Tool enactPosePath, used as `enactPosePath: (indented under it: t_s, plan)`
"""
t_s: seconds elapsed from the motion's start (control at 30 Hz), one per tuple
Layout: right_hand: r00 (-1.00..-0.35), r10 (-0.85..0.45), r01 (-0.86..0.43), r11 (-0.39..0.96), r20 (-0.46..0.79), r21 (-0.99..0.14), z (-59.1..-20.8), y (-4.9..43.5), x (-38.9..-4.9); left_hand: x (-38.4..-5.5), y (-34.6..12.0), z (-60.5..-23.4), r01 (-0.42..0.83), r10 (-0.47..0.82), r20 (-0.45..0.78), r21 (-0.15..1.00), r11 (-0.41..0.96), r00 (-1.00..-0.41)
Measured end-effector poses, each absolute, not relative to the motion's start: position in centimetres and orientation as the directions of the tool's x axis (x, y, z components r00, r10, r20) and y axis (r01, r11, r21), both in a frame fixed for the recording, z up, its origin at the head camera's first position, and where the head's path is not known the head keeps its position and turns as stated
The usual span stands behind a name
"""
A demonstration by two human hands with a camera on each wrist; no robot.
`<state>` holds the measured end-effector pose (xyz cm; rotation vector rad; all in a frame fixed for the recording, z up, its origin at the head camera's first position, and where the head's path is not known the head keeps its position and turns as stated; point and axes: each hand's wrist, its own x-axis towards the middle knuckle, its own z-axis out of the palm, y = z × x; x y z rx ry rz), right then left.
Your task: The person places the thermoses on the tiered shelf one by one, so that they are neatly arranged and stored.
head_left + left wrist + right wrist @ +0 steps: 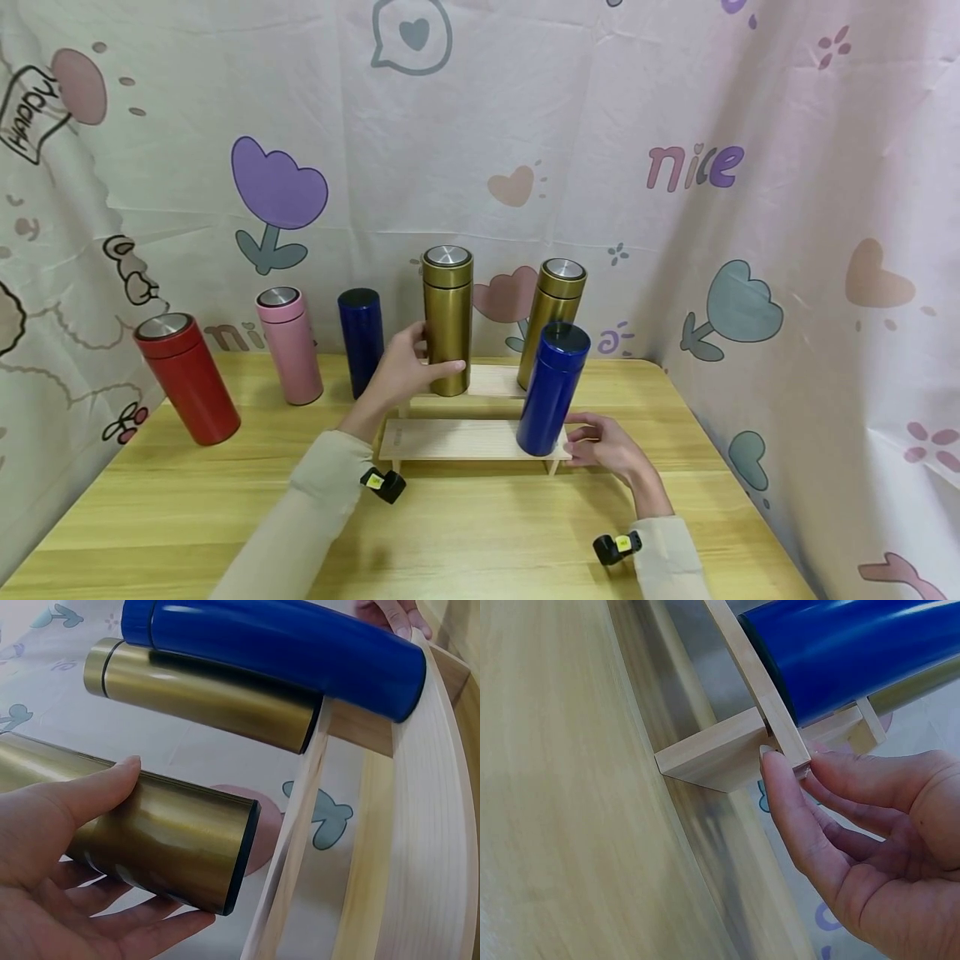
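My left hand (pixel 397 367) grips a gold thermos flask (pixel 447 321), thumb across its front and fingers behind it. The flask stands upright with its base close over the back, upper board of a two-step wooden rack (pixel 457 440). At the rack's right end my right hand (pixel 606 446) pinches the corner of the lower board (pixel 784 739) between thumb and forefinger. A blue flask (pixel 553 392) stands on that board's right end. Behind it, a second gold flask (pixel 557 292) is on the upper board, its lower part partly hidden by the blue one.
To the left on the wooden table (pixel 465 533) stand a red flask (pixel 191 383), a pink flask (pixel 291 350) and a dark blue flask (pixel 361 337), the last just beside my left hand. A printed curtain (pixel 585 100) hangs behind the table and along its sides.
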<state>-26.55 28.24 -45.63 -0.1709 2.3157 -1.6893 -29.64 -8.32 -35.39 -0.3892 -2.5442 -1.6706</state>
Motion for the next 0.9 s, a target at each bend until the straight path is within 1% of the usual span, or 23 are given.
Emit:
enactPosePath:
  t_s: [0.23, 0.4, 0.67, 0.9]
  plan:
    - [-0.952, -0.275, 0.051, 0.299, -0.137, -0.953, -45.4, 28.1, -26.5, -29.8, -7.3, -35.3, 0.250, 0.178, 0.196, 0.894, 0.371, -0.964]
    - [-0.950, -0.284, 0.046, 0.288, -0.131, -0.957, -45.3, 28.2, -26.5, -30.1, -6.9, -35.4, 0.247, 0.185, 0.193, 0.906, 0.343, -0.964]
    - [-0.953, -0.270, 0.053, 0.290, -0.135, -0.956, -45.4, 28.3, -26.4, -30.5, -6.1, -35.5, 0.238, 0.176, 0.187, 0.912, 0.334, -0.966]
    - [-0.960, -0.238, 0.065, 0.323, -0.148, -0.944, -45.4, 28.0, -26.2, -30.8, -5.4, -35.8, 0.247, 0.184, 0.193, 0.907, 0.341, -0.964]
